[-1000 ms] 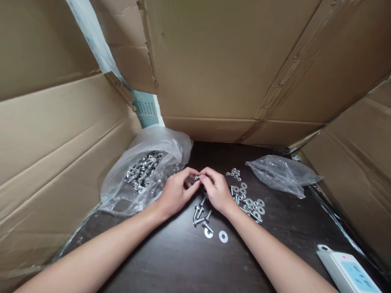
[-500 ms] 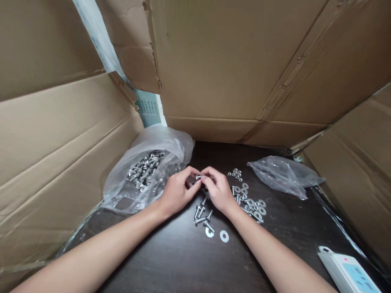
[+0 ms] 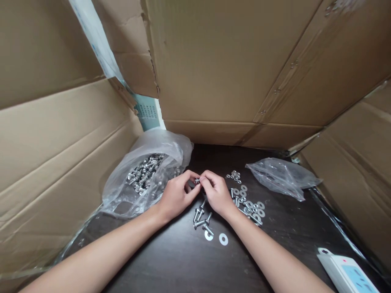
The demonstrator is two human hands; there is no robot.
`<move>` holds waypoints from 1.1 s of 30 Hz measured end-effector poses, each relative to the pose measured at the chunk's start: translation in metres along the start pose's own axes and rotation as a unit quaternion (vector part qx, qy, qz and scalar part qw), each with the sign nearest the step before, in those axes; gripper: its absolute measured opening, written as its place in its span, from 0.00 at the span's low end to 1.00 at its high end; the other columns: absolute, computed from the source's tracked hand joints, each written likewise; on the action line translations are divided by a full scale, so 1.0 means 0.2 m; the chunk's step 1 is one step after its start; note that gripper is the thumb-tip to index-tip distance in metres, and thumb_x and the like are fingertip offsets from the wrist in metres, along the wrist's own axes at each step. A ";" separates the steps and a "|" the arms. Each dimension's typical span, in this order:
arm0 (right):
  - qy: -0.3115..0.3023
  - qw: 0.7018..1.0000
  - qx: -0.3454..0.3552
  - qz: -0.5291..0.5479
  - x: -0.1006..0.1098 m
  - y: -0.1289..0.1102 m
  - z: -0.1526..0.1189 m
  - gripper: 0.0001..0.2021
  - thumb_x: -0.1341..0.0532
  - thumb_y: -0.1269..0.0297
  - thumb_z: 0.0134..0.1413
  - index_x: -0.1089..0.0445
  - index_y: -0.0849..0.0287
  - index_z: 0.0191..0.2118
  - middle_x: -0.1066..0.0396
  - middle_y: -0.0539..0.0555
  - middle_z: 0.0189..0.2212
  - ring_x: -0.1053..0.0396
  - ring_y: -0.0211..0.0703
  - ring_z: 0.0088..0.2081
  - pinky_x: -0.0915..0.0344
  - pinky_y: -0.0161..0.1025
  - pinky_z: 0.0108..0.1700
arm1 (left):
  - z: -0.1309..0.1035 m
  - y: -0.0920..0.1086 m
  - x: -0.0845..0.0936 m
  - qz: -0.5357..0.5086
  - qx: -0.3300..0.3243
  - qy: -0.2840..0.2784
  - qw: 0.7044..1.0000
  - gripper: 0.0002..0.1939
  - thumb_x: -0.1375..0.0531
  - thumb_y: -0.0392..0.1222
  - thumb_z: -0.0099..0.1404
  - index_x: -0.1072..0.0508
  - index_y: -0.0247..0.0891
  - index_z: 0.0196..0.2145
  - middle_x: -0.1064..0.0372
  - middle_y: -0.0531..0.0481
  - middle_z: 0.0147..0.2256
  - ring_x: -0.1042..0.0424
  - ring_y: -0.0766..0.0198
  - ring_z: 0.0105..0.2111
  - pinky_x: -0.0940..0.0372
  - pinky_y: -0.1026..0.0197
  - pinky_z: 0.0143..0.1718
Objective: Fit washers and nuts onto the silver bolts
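Observation:
A small metal bolt [image 3: 197, 180] is pinched between my two hands near the middle of the view. My left hand [image 3: 178, 193] grips its left end, with thumb and forefinger closed. The fingers of my right hand [image 3: 216, 193] close on its other end and partly hide it. Just below my hands lie several bolts [image 3: 200, 215] and two flat washers [image 3: 223, 239]. Right of my right hand is a loose pile of bolts and washers [image 3: 250, 206], with small nuts [image 3: 234, 176] behind it.
An open plastic bag [image 3: 146, 175] full of bolts stands at the left. Another clear plastic bag [image 3: 282, 177] lies at the back right. A white power strip [image 3: 345, 270] is at the front right. Cardboard walls [image 3: 229, 61] surround the dark table [image 3: 183, 260].
My fingers have shifted slightly around the bolt, and my right fingers now cover more of it. The whole view has moved a little.

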State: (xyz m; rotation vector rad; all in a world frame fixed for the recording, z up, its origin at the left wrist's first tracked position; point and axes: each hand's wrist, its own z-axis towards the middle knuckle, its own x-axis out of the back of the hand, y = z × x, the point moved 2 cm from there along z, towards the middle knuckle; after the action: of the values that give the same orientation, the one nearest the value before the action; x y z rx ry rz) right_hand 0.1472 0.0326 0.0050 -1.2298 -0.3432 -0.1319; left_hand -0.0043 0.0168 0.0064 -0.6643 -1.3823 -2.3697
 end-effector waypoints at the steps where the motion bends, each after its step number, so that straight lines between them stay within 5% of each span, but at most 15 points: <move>1: -0.001 1.000 -0.002 0.002 0.00 0.00 0.00 0.14 0.45 0.60 0.61 0.38 0.55 0.24 0.38 0.48 0.23 0.39 0.41 0.27 0.43 0.38 0.32 | 0.00 0.00 0.00 -0.001 -0.002 0.000 1.000 0.06 0.39 0.36 0.67 0.26 0.38 0.42 0.23 0.52 0.32 0.27 0.67 0.25 0.33 0.66 0.28; 21: -0.015 0.998 -0.018 0.054 0.01 0.02 0.00 0.11 0.44 0.62 0.57 0.35 0.56 0.25 0.38 0.49 0.23 0.39 0.41 0.28 0.43 0.38 0.32 | 0.00 0.00 0.01 -0.028 -0.002 0.005 1.000 0.02 0.39 0.38 0.68 0.27 0.38 0.38 0.26 0.53 0.30 0.28 0.67 0.26 0.35 0.67 0.27; 33: 0.033 0.999 -0.011 0.016 0.01 0.02 0.00 0.13 0.46 0.62 0.58 0.37 0.56 0.23 0.41 0.48 0.20 0.41 0.40 0.26 0.45 0.38 0.30 | 0.01 0.00 -0.01 -0.002 -0.023 0.004 1.000 0.07 0.39 0.36 0.69 0.27 0.39 0.45 0.24 0.51 0.37 0.26 0.66 0.30 0.31 0.65 0.31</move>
State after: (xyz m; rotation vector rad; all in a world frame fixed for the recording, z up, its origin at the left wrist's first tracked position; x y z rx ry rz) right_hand 0.1508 0.0332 0.0027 -1.2495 -0.2646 -0.1479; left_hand -0.0025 0.0191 0.0074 -0.6639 -1.3301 -2.4118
